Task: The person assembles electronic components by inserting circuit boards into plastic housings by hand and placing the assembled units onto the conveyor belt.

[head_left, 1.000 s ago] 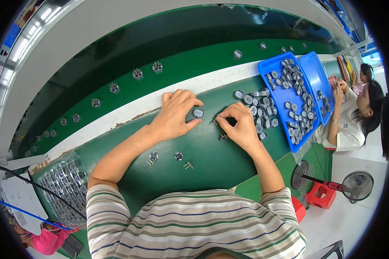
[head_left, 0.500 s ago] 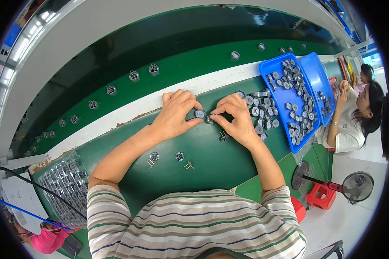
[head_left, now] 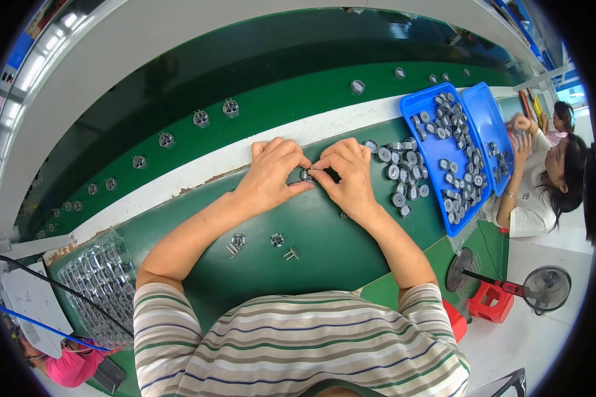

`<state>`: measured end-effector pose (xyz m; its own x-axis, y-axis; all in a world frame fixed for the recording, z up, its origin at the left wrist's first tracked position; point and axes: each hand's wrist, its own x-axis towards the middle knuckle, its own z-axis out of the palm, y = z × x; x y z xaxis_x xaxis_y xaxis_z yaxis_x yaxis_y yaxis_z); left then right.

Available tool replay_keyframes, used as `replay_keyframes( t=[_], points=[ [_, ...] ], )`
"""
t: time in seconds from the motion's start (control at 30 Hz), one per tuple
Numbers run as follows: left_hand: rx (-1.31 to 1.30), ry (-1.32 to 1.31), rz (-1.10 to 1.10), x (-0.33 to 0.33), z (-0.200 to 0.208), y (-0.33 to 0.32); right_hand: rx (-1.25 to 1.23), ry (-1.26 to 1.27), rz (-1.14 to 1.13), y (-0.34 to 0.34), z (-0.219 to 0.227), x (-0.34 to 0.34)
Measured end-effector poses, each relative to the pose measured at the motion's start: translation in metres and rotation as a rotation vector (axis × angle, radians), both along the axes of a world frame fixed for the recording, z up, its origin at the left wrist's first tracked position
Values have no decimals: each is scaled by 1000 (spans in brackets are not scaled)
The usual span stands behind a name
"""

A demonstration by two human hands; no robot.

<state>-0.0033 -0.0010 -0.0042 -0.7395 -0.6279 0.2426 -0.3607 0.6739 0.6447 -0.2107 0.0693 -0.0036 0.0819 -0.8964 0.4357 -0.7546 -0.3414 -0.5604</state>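
Observation:
Between thumb and fingers, my left hand (head_left: 271, 173) grips a small grey round plastic housing (head_left: 306, 176) just above the green table. My right hand (head_left: 348, 177) is closed in a pinch against that housing, pressing a small round circuit board to it; the fingertips mostly hide the board. Another board (head_left: 343, 214) lies partly hidden under my right wrist. Toward me on the table are a circuit board with pins (head_left: 237, 242), a round board (head_left: 277, 239) and a small pinned piece (head_left: 291, 253).
Loose grey housings (head_left: 404, 172) lie right of my hand, beside a blue tray (head_left: 414, 104) holding many more. A second blue tray (head_left: 481, 99) stands beyond, near a co-worker (head_left: 533, 178). Past the white ledge (head_left: 225, 155), a green belt (head_left: 285, 92) carries spaced pieces. Clear plastic trays (head_left: 99, 291) lie left.
My right hand has moved left, bringing the circuit board from beside the housing onto it. Pieces on the belt have shifted slightly left. The co-worker's hands have moved.

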Motion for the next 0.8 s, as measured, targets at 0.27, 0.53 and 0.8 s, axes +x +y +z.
replay_keyframes(
  t=[0.27,0.53,0.8],
  points=[
    [-8,-19,16,-1,3,2,-99,142,14,4,3,4],
    [-229,-7,184,3,16,-54,235,65,14,50,40,-35],
    [-287,-386,456,-16,7,-116,232,90,73,85,31,-45]
  ],
)
